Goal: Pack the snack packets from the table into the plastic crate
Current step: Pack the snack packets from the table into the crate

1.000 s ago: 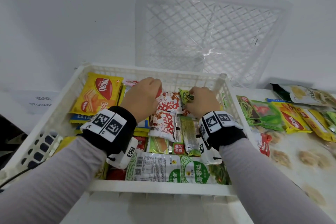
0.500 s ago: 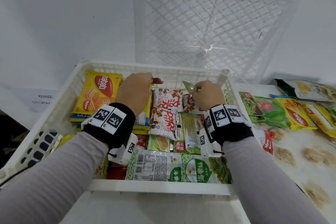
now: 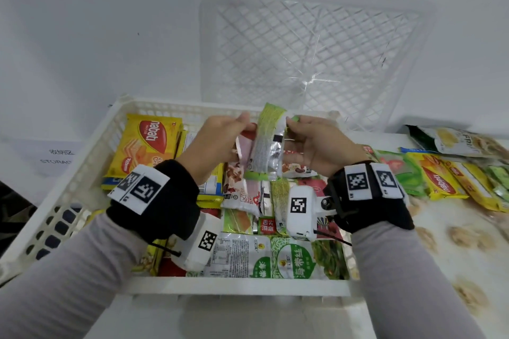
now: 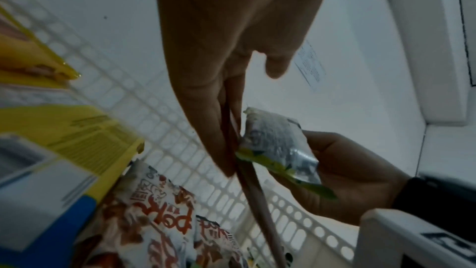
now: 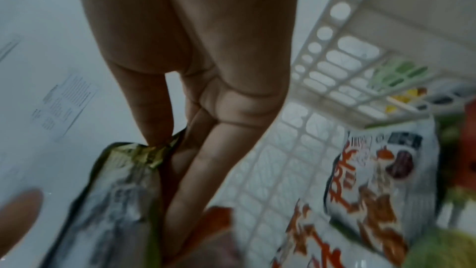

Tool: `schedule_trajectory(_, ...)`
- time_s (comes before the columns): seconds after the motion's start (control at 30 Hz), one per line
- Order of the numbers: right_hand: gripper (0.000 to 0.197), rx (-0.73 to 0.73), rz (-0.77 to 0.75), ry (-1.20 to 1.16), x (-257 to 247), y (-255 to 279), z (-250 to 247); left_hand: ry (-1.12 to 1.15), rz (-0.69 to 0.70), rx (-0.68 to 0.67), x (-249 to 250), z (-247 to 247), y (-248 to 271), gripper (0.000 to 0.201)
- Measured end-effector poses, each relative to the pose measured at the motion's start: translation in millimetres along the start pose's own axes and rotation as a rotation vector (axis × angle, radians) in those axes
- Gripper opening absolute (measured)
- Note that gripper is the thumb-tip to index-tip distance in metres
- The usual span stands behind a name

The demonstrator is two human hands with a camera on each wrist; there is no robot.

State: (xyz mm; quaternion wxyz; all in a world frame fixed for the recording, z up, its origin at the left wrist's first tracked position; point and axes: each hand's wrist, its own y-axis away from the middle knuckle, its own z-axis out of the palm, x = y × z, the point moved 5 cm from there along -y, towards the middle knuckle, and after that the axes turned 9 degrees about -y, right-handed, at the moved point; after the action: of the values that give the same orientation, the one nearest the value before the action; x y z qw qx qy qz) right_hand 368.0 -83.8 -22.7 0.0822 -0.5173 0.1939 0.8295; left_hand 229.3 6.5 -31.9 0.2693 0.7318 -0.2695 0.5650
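1. Head view, far left: a yellow wafer pack (image 3: 148, 143) lies flat in the crate (image 3: 82, 173), laid flat, I'd guess, so more can stack on top.
2. Left hand (image 3: 217, 143) has its grip pinched on a thin pinkish packet (image 3: 245, 148), held up above the crate's far end.
3. Green packet (image 3: 267, 140) stands upright between both hands, probably being lined up for a slot.
4. Right hand (image 3: 316, 146) has its grip pinched on that green packet's top edge.
5. More packets (image 3: 440, 173) wait on the counter (image 3: 454, 242), just right of the crate.
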Motion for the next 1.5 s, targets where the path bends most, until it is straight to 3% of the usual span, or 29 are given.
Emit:
schedule_trajectory(0.07,0.017,-0.031,0.025,-0.054,4,0,5,0.006,-0.046,-0.142,-1,11,5,0.050)
schedule_trajectory(0.17,0.018,-0.041,0.040,-0.130,5,-1,9,-0.062,-0.054,-0.205,-7,19,9,0.063)
schedule_trajectory(0.3,0.037,-0.045,-0.005,0.052,7,-2,8,-0.079,-0.062,-0.212,-17,24,6,0.033)
schedule_trajectory(0.37,0.035,-0.034,-0.053,0.189,9,-4,7,-0.116,-0.056,-0.231,-18,25,5,0.023)
schedule_trajectory(0.5,0.020,0.160,-0.171,0.286,1,-6,-6,-0.222,-0.066,-0.242,-21,26,5,0.033)
schedule_trajectory(0.6,0.021,0.227,-0.207,0.249,-1,-5,-10,-0.236,-0.077,-0.254,-18,24,5,0.024)
schedule_trajectory(0.83,0.030,0.076,0.058,0.151,4,-2,0,-0.345,-0.049,-0.164,0,-24,8,0.054)
schedule_trajectory(0.97,0.029,-0.136,0.277,0.217,22,1,22,-0.396,-0.094,-0.206,-3,-53,13,0.041)
schedule_trajectory(1.03,0.029,-0.208,0.402,0.257,38,4,30,-0.347,-0.105,-0.084,-5,-73,11,0.019)
schedule_trajectory(1.13,0.031,-0.287,0.533,0.314,63,8,40,-0.273,-0.071,0.090,-6,-96,8,0.018)
schedule_trajectory(1.37,0.028,-0.305,0.556,0.543,91,1,57,-0.315,0.006,0.085,-5,-86,7,0.009)
schedule_trajectory(1.5,0.027,-0.292,0.437,1.028,84,5,63,-0.430,0.064,0.052,-3,-81,8,0.020)
